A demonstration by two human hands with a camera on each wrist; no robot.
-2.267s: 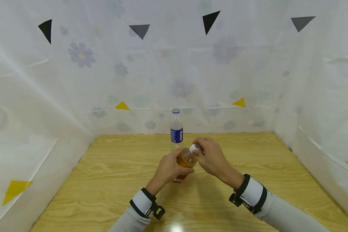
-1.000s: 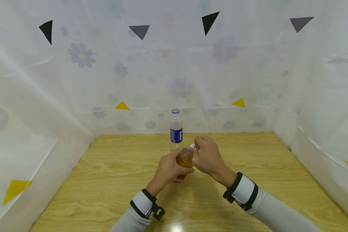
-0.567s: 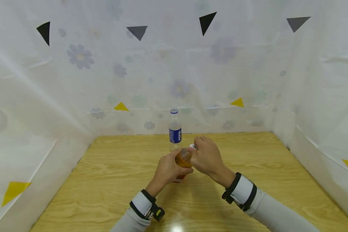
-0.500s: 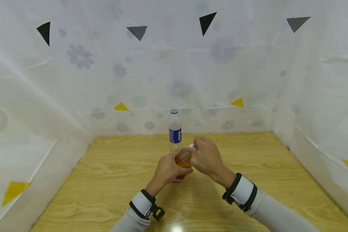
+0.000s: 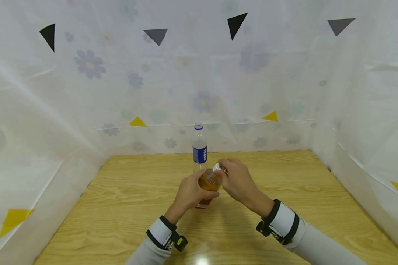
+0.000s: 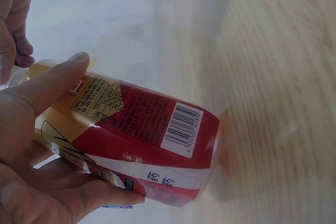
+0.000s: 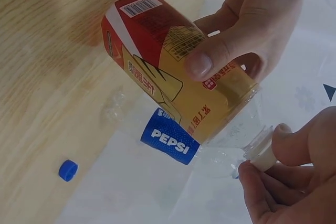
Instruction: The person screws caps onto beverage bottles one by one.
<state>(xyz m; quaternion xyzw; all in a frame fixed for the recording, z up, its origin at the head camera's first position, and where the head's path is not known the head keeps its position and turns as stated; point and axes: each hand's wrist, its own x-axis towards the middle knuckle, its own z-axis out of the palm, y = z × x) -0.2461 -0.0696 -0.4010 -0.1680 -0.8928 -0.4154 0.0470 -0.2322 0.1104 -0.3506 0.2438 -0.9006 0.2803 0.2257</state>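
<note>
My left hand (image 5: 188, 189) grips a plastic drink bottle (image 5: 209, 179) round its upper body. The bottle leans to the right above the table; its red and yellow label (image 7: 149, 43) and barcode show in both wrist views. At its neck, the thumb and fingers of my right hand (image 5: 240, 180) pinch a white cap (image 7: 263, 156). The cap sits at the bottle's mouth. Just behind both hands stands a clear Pepsi bottle (image 5: 199, 154) with a blue label and an uncapped mouth; its lower part is partly hidden.
A loose blue bottle cap (image 7: 67, 170) lies on the wooden table (image 5: 136, 206), seen in the right wrist view. White flower-printed sheeting (image 5: 172, 84) encloses the table at the back and both sides.
My right hand turned over the cap, hiding more of it, then turned back, so the cap shows again. The left hand and bottle have barely moved.
</note>
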